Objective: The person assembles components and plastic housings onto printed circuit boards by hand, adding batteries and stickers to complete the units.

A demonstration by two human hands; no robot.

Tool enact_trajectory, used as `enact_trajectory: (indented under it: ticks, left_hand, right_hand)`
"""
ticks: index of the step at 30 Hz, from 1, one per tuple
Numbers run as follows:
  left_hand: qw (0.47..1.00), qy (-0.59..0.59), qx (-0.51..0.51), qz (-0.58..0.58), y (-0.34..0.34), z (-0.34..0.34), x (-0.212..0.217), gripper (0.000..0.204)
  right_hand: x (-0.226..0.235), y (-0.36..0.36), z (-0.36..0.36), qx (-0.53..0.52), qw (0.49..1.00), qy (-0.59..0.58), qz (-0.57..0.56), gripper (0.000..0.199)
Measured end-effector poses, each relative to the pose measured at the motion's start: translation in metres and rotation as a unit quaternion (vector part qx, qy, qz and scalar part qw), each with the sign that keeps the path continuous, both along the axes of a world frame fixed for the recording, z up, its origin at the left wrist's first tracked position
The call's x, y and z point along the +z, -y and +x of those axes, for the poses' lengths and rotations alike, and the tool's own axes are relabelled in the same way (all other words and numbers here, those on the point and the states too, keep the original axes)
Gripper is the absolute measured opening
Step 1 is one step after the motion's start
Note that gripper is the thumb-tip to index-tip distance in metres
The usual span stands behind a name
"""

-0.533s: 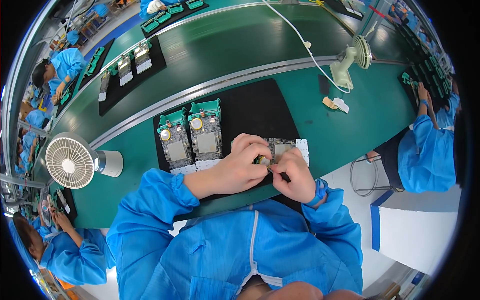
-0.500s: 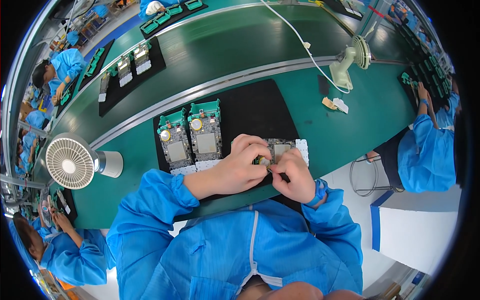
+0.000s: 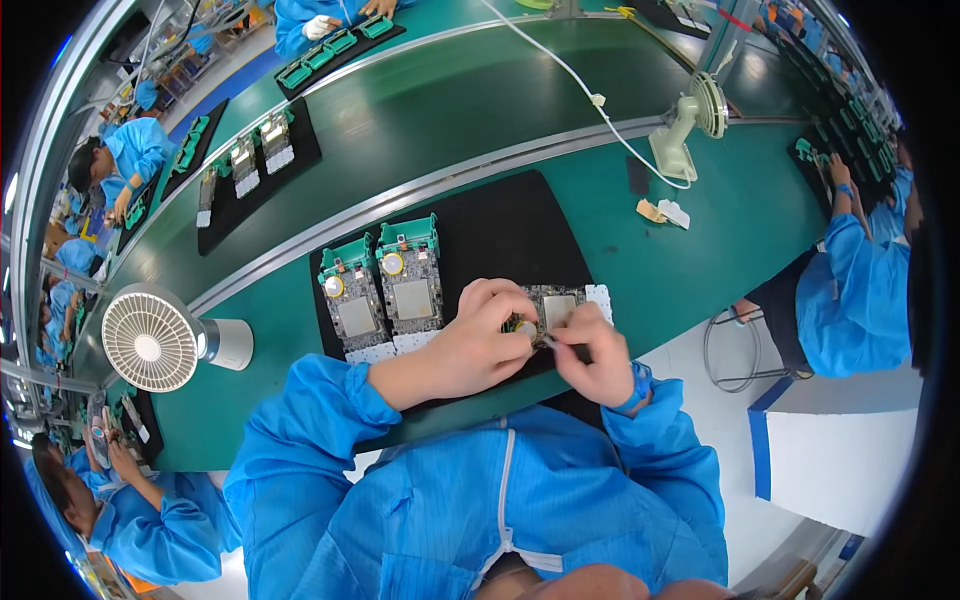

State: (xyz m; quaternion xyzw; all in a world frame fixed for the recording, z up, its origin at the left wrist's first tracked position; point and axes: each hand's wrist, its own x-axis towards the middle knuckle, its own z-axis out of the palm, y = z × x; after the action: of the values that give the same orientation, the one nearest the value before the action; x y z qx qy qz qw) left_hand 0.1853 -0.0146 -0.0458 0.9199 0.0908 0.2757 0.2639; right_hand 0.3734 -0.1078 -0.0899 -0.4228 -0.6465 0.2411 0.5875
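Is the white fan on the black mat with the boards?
No, the white fan stands on the green table, left of the black mat where the boards lie.

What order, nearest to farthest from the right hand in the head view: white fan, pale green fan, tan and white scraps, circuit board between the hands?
From the right hand:
1. Circuit board: just ahead, slightly left.
2. Tan and white scraps: ahead and right.
3. Pale green fan: beyond the scraps.
4. White fan: far off left.
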Motion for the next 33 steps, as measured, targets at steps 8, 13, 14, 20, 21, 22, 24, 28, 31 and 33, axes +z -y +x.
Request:
enact_trajectory:
  ticks: [8,13,14,20,21,22,24,28,31,33]
  left_hand:
    - [1.0,-0.03,0.002,0.002,-0.001,0.001,0.002,0.026]
    - [1.0,-0.014,0.015,-0.004,-0.001,0.001,-0.001,0.021]
    - [1.0,-0.014,0.015,-0.001,-0.001,0.001,0.0,0.02]
    - [0.999,-0.029,0.015,0.034,0.0,0.003,0.004,0.026]
    - [0.998,-0.037,0.014,0.049,0.001,0.003,0.005,0.027]
    - [0.998,-0.038,0.014,0.049,0.001,0.003,0.007,0.027]
    - [0.994,-0.061,0.004,0.094,0.002,0.003,0.01,0.026]
    - [0.992,-0.066,0.001,0.11,0.002,0.005,0.016,0.027]
    - [0.991,-0.073,0.002,0.115,0.001,0.005,0.017,0.028]
    - [0.988,-0.078,-0.006,0.13,0.0,0.006,0.016,0.03]
  right_hand:
    - [0.003,0.015,0.006,-0.082,0.992,0.096,-0.026,0.025]
    - [0.001,0.01,0.004,-0.107,0.991,0.068,-0.045,0.024]
    - [0.0,0.01,0.005,-0.1,0.992,0.06,-0.047,0.024]
    - [0.003,0.012,0.006,-0.104,0.991,0.075,-0.034,0.024]
    - [0.003,0.012,0.007,-0.104,0.991,0.075,-0.034,0.024]
    - [0.002,0.013,0.006,-0.105,0.991,0.075,-0.037,0.024]
    - [0.002,0.013,0.006,-0.105,0.991,0.075,-0.04,0.025]
    - [0.003,0.013,0.008,-0.093,0.993,0.069,-0.023,0.026]
    - [0.004,0.012,0.008,-0.098,0.992,0.08,-0.028,0.027]
    - [0.004,0.011,0.008,-0.098,0.99,0.091,-0.036,0.027]
